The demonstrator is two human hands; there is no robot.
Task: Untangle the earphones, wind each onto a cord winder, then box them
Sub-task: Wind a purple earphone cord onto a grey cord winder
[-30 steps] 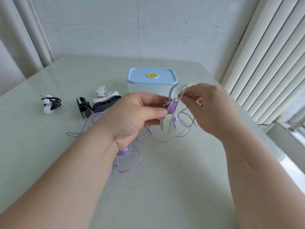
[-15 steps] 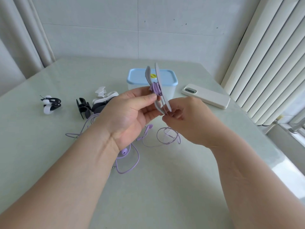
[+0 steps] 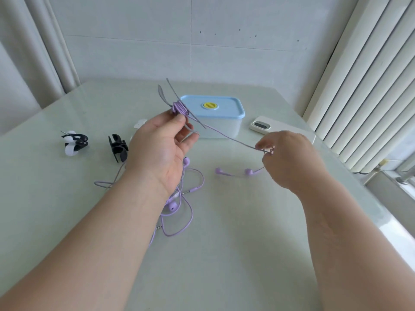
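My left hand [image 3: 161, 149] pinches a grey cord winder [image 3: 177, 106], raised above the table, with purple earphone cord wound round its middle. From the winder a taut purple cord [image 3: 226, 136] runs down to the right into my right hand [image 3: 289, 158], which pinches it. Two purple earbuds [image 3: 233, 172] hang just below my right hand, close over the table. A second purple earphone set [image 3: 179, 209] lies in loose loops on the table under my left wrist. The clear box with a blue lid [image 3: 215, 115] stands shut behind the winder.
A black cord winder [image 3: 118, 147] and a black-and-white wound bundle [image 3: 74, 142] lie at the left. A white phone [image 3: 265, 126] lies right of the box. The table's right edge runs beside a window sill and vertical blinds [image 3: 370, 90].
My right hand has moved right and away from the winder, pulling the cord out taut. My left hand has shifted the winder to the left and tilted it. The earbuds now dangle below my right hand.
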